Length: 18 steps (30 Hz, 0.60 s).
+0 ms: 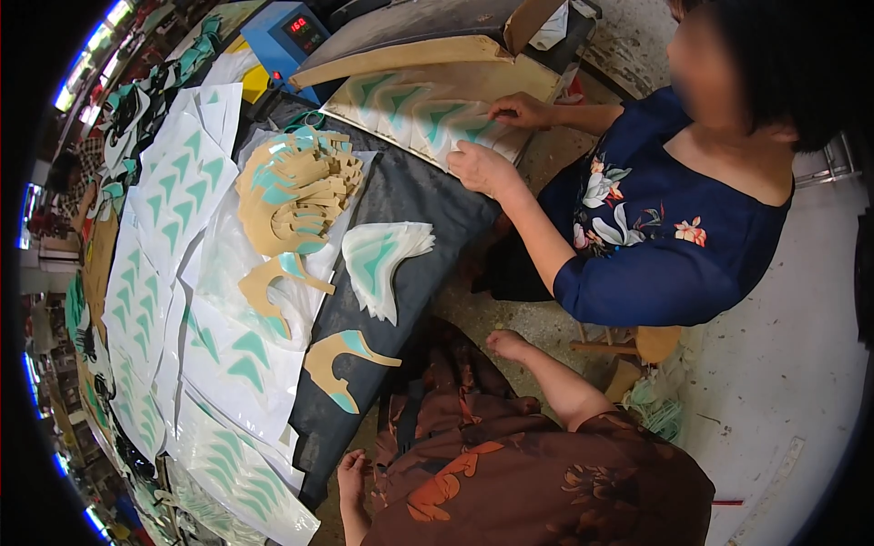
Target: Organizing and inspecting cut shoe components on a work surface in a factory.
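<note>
My left hand (352,475) hangs low beside the table's near edge. Its fingers are loosely curled, and no object shows in them. Over my lap, my right hand (508,346) is also curled closed with nothing visible inside. Closest to both hands on the dark table cover lies a single tan curved cut piece (337,364) with teal patches. Beyond it rests a fanned stack of white translucent sheets (378,264) with teal chevron shapes. Another tan piece (259,287) lies to the left, below a large heap of tan pieces (291,196).
A co-worker in a navy flowered top (683,227) handles white-and-teal pieces (428,118) on the bed of a press with a raised lid (401,59). A blue control box (287,41) stands behind. White sheets with teal chevrons (173,200) cover the table's left side.
</note>
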Available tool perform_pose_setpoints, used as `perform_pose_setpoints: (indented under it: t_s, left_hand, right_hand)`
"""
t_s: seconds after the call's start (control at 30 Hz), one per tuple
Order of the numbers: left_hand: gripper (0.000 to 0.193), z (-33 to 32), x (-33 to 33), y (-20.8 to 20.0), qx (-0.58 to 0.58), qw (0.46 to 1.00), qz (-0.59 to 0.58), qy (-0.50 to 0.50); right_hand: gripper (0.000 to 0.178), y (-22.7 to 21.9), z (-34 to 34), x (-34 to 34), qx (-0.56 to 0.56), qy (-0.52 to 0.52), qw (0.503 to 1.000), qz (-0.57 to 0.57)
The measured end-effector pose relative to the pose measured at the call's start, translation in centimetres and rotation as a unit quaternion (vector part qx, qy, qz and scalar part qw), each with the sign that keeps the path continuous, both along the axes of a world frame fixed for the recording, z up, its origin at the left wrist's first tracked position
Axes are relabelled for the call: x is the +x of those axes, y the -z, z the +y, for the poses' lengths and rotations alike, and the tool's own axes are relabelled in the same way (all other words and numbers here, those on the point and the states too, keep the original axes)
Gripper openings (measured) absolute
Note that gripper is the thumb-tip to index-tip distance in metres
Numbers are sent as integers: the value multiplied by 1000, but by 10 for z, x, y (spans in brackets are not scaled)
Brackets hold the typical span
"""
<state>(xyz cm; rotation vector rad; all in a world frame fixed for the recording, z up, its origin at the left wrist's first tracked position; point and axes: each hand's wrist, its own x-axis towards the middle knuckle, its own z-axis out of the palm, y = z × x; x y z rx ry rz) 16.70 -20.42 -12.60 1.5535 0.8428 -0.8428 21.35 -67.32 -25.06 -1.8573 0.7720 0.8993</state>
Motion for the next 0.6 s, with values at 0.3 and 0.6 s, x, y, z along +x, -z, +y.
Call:
perform_pose_setpoints:
  t_s: [0.3, 0.6]
  left_hand:
    - [16, -4, 3, -5, -5, 1000, 3, -7]
    - [15, -6, 4, -11, 11, 1000, 6, 4]
  right_hand:
    - [20, 5, 0, -2, -1, -2, 1000, 5]
    - [22, -1, 2, 0, -8, -10, 1000, 2]
